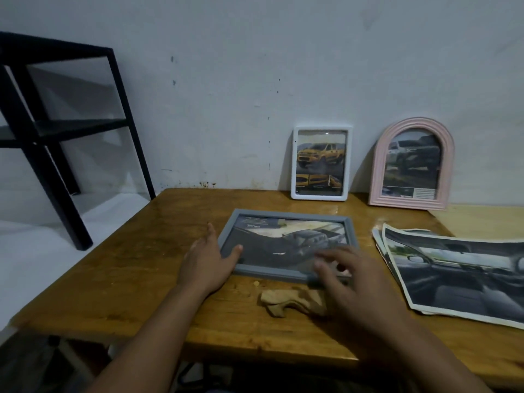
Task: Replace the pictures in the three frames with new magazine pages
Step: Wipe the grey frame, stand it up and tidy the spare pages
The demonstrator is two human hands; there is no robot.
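Left hand (208,260) lay open at the left edge of the grey frame (286,245), fingers straight along the outer moulding, thumb resting over the near-left corner onto the glass. Right hand (344,275) hovered spread and relaxed over the frame's near-right corner, blurred; fingers wide, holding nothing. Whether the fingertips touched the frame could not be told.

The grey frame lay flat, face up, in the middle of the wooden table (136,265), showing a dark pickup picture. Just near of it sat a crumpled tan cloth (292,302), partly under the right hand.

To the right, well apart from the frame, a small stack of loose magazine pages (459,270) lay flat, the top one showing a car interior. At the far edge, 2 more frames stood leaning on the wall: a white frame (321,163) with a yellow truck picture, and to its right a pink arched frame (412,165) with a pale vehicle picture. A black metal shelf (56,123) stood off the table's left side.

Judgement: work was on the grey frame, with both hands placed at its edges as if to take it up or settle it. Whether its picture was old or new could not be told. If it awaited opening, the next move would call for a grip on both sides and a flip, glass down, to reach the backing.
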